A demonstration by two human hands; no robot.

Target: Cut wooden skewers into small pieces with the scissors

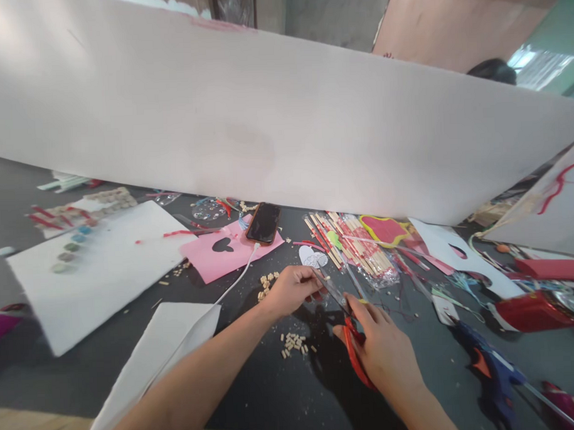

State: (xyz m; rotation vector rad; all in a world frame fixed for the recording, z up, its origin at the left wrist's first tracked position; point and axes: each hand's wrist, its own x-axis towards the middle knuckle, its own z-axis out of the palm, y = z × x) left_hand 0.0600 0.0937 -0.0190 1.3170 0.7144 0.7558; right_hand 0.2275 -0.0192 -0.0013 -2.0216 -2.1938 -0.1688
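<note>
My right hand [383, 340] grips scissors [352, 344] by their red handles, with the blades pointing up and left. At the blade tips, my left hand [296, 290] is closed in a pinch; what its fingers hold is too small to make out. Below the hands lies a loose pile of short cut wooden pieces [294, 344]. A second heap of small pale wooden pieces [265, 285] sits just left of my left hand. Beyond my fingers are white paper cut-outs [313, 257] and wooden chopsticks [358, 244] in red-patterned wrapping.
A phone [263, 223] with a white cable rests on pink paper [210, 255]. White boards [114, 265] lie left. On the right are a blue glue gun [490, 358] and a red can [537, 311]. A tall white panel [265, 115] stands across the back.
</note>
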